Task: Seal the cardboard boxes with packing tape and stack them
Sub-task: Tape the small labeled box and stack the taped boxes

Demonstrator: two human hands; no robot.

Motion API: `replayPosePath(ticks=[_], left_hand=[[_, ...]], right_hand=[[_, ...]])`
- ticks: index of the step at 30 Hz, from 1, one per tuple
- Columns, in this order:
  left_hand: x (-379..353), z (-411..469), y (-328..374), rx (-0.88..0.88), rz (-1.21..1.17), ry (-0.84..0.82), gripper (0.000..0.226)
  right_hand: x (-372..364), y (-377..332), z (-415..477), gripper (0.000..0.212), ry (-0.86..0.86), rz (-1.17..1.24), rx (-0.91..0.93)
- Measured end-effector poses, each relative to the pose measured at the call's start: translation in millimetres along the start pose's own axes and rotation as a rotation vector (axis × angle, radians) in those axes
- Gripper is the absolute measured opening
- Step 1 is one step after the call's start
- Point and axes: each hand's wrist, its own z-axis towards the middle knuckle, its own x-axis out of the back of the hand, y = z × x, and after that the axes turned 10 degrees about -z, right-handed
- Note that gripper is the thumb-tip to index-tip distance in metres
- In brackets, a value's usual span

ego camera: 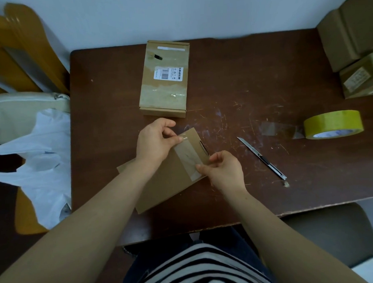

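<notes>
- Nearest the body, a flat cardboard box (162, 187) was seen lying askew on the table (264, 91), its long axis running from near-left to far-right, directly beneath both hands.
- A cut strip of clear tape (188, 156) was held stretched over the far-right end of that box, crosswise to the long axis and just beside a slot in the cardboard.
- The strip's near end was pinched by the right hand (222, 172), the nearer of the two. Its far end was pinched between thumb and fingertips by the left hand (154, 142).
- Whether the strip was already touching the cardboard could not be told. The coming move was judged to be a straight lowering and pressing-down along the strip's length.
- To the right, well apart from the hands, a utility knife (262, 158) and, beyond it, a yellow tape roll (333, 124) were lying.
- Farther off, a second box (165, 86), labelled and seemingly taped, was laid lengthwise.
- At the far right, more boxes (347, 33) were piled.
</notes>
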Motion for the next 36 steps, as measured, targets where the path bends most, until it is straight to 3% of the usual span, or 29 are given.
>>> replayPosePath(ticks=[8, 21, 24, 25, 27, 30, 33, 36], left_hand=[[-6, 1, -2, 0.004, -0.046, 0.022, 0.039], [-9, -5, -11, -0.063, 0.148, 0.076, 0.034], [-17, -19, -3, -0.243, 0.270, 0.224, 0.026], [-21, -24, -1, -0.362, 0.335, 0.220, 0.028], [-33, -34, -2, -0.476, 0.512, 0.023, 0.042], [-47, -46, -11, -0.297, 0.781, -0.237, 0.074], [-55, -46, -18, -0.258, 0.840, -0.239, 0.092], [-57, -52, -16, -0.261, 0.866, -0.201, 0.095]], right_hand=[[0, -1, 2, 0.032, 0.014, -0.074, -0.002], [3, -10, 7, 0.030, -0.024, -0.313, 0.003], [7, -10, 10, 0.033, -0.058, -0.397, -0.007], [8, -10, 11, 0.036, -0.060, -0.420, -0.004], [11, -7, 12, 0.035, -0.075, -0.431, 0.017], [16, -1, 12, 0.018, -0.136, -0.139, 0.018], [18, 10, 16, 0.016, -0.044, 0.080, -0.025], [14, 15, 22, 0.020, -0.065, -0.021, 0.030]])
